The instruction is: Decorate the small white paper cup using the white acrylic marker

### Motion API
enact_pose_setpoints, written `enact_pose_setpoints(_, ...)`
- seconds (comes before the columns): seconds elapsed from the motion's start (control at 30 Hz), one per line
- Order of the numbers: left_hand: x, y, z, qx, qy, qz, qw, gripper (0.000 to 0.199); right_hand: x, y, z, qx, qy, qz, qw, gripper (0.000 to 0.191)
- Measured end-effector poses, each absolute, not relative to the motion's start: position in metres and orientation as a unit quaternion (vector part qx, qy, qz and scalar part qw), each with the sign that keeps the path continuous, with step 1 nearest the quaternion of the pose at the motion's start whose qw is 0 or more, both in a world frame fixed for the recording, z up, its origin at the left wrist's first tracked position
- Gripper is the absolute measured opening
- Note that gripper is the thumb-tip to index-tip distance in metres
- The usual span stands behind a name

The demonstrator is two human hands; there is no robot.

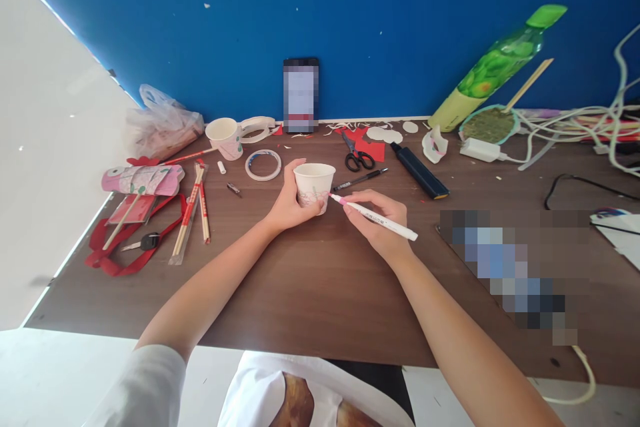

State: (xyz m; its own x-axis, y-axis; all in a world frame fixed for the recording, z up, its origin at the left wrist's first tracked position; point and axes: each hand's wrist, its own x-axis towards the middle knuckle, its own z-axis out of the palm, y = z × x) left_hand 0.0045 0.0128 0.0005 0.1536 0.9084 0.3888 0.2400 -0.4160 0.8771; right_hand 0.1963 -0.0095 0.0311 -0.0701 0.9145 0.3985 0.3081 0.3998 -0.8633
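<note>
A white paper cup (314, 181) with a faint printed pattern stands in the middle of the view, and my left hand (293, 203) is wrapped round its left side and lower front. My right hand (383, 220) grips a white marker pen (380, 217) with a pink tip. That tip is at the cup's lower right side; whether it touches cannot be made out. Just behind the cup lie a black pen (360, 179) and black-handled scissors (359, 157). A roll of tape (263, 165) is to the left of my left hand.
At left are a pink paper fish (143, 180), chopsticks (187, 217), a key (143, 241) and red ribbon. Another paper cup (225, 138) stands behind. A phone (301, 95) leans on the blue wall. At right are a dark box (420, 171), a leaning green bottle (495, 70) and tangled cables.
</note>
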Motion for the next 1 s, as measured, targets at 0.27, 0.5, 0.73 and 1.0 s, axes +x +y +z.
enact_pose_setpoints(0.27,0.0056,0.0114,0.0028,0.684,0.419,0.501,0.326,0.084,0.1947,-0.0136,0.0348,-0.429,-0.673,0.299,0.523,0.003)
enact_pose_setpoints(0.5,0.0067,0.0112,0.0035,0.684,0.417,0.498,0.332,0.077,0.1919,-0.0150,0.0353,-0.425,-0.678,0.308,0.514,0.008)
enact_pose_setpoints(0.73,0.0052,0.0131,0.0018,0.669,0.388,0.502,0.387,0.071,0.1957,-0.0130,0.0338,-0.424,-0.669,0.314,0.523,0.007)
enact_pose_setpoints(1.0,0.0068,0.0112,0.0005,0.660,0.404,0.497,0.393,0.066,0.1998,-0.0117,0.0321,-0.428,-0.640,0.310,0.558,0.007)
